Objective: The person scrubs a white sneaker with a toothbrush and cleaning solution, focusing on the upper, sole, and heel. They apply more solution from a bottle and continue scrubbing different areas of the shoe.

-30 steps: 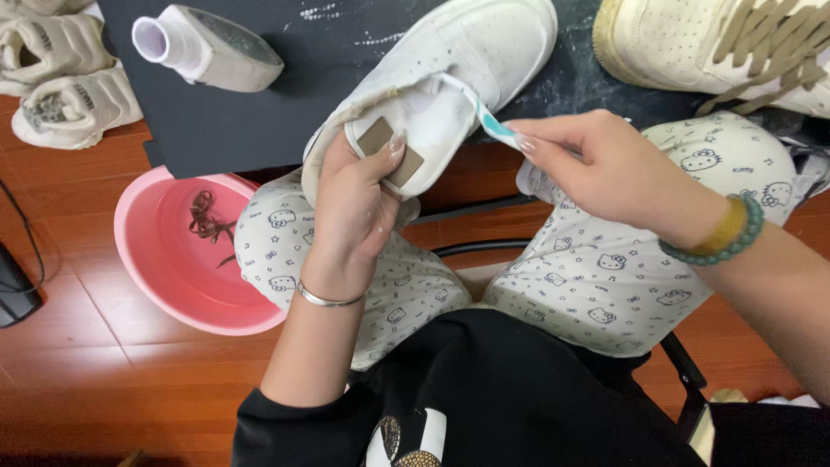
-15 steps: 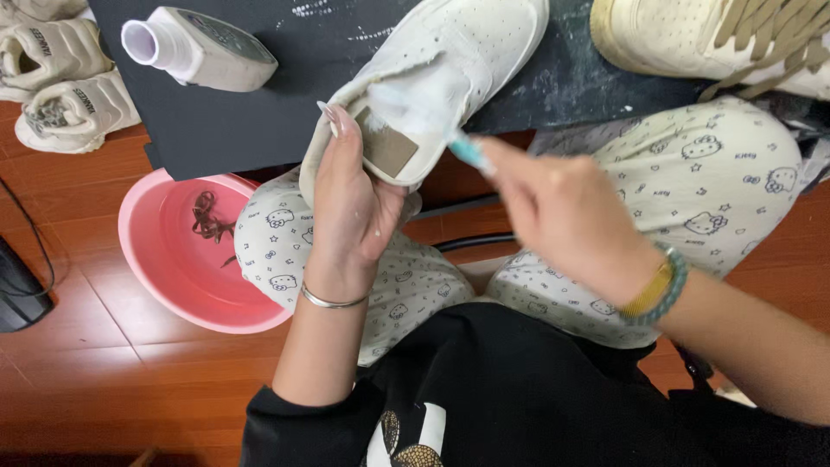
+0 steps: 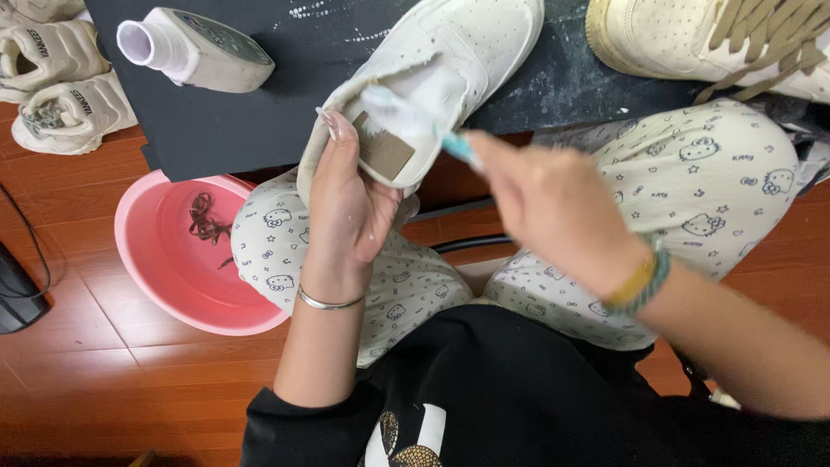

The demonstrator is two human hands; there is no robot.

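Red-brown wooden floor below; black mat (image 3: pixel 259 112) spread ahead. White sneaker (image 3: pixel 450 60) tilted heel-up at mat edge, above the knees. Left hand (image 3: pixel 346 207) wrapped around the sneaker's heel, thumb on the tan inner label. Right hand (image 3: pixel 553 207) closed around a teal-handled brush (image 3: pixel 432 130), motion-blurred, bristles against the sneaker's opening. Pink basin (image 3: pixel 156 259) on floor at left, dark laces inside. Open white bottle (image 3: pixel 194 50) lying on mat. Second sneaker (image 3: pixel 692 43) top right; more shoes (image 3: pixel 52 82) top left.
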